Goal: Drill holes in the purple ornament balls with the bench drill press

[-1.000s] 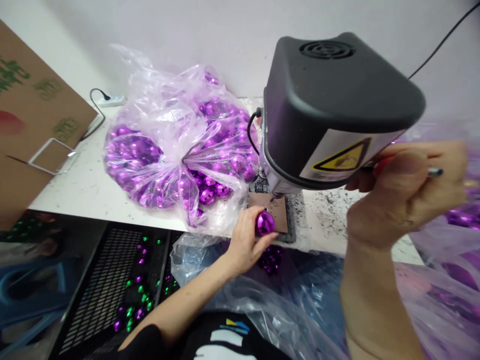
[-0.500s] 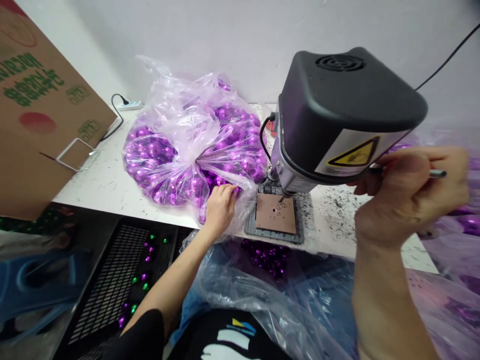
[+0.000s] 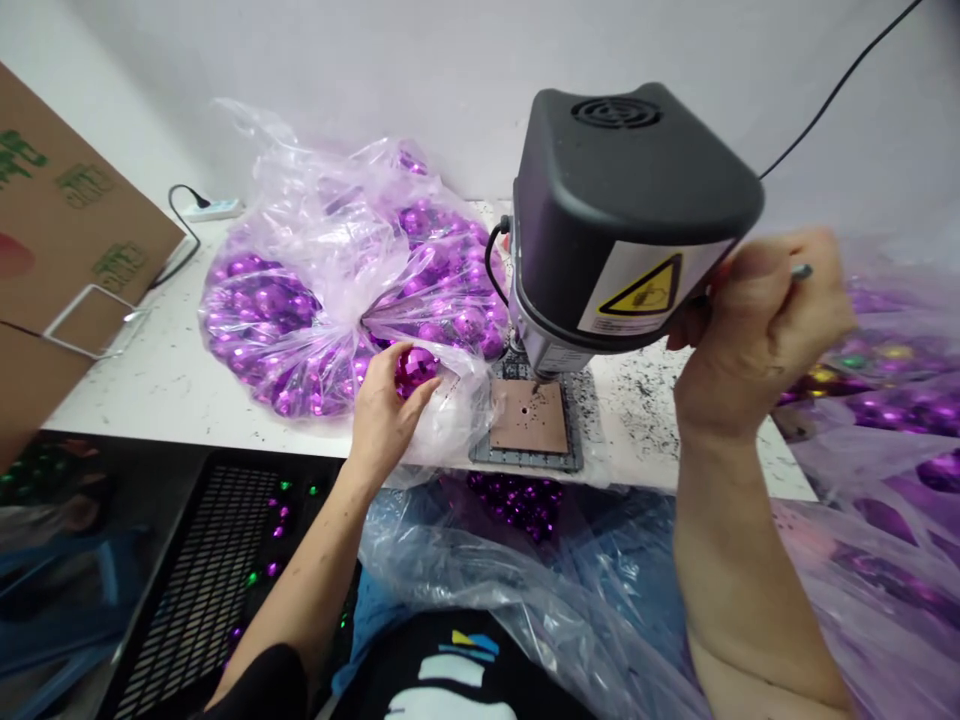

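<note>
the one view looks out from the person's head, facing forward and down past the black shirt [image 3: 405, 645] at the bottom edge, across the white table [image 3: 169, 395] to the pale wall [image 3: 390, 60] behind. it sits close: the machine's black housing [image 3: 637, 210] looms large right of centre, seen from above.

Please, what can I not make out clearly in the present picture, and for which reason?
Head view: most of the handle, hidden by the right hand.
Head view: part of the purple ball, behind the left hand.
Head view: the cardboard box, cut off by the left edge.
Head view: the warning label, its lettering too small to read.
</note>
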